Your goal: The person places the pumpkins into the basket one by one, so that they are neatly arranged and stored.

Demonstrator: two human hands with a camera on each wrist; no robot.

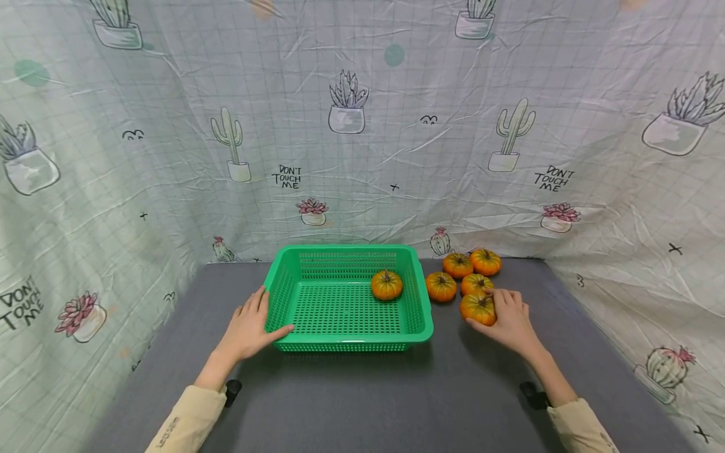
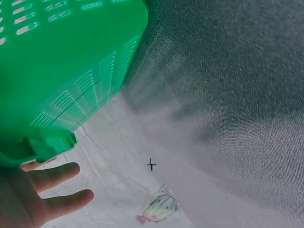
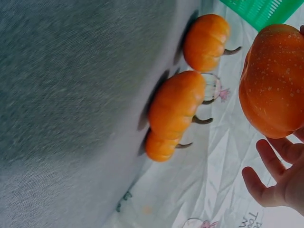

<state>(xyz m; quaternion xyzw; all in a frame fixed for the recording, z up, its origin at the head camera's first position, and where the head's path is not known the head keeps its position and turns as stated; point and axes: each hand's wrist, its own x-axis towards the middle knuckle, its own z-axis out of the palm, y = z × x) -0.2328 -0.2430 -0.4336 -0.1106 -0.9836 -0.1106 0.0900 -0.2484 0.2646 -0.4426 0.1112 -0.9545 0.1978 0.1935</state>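
Observation:
A green plastic basket (image 1: 348, 338) with slotted walls stands on the table, and one small orange pumpkin (image 1: 387, 285) sits inside toward its right. My left hand (image 1: 247, 327) rests on the basket's left front corner, with the thumb over the rim. Two of its fingers (image 2: 69, 202) stretch out straight in the left wrist view. To the right of the basket, my right hand (image 1: 508, 321) grips another ribbed pumpkin (image 1: 478, 309). The right wrist view shows this held pumpkin (image 3: 273, 80) raised clear of the tabletop, with several fingers extended beside it.
Several more pumpkins stand behind the held one: one near the basket's right wall (image 1: 442, 287), two at the back edge (image 1: 457, 265) (image 1: 485, 262), and one just behind (image 1: 476, 283). A cactus-printed cloth (image 1: 362, 157) hangs around the dark grey table (image 1: 351, 402).

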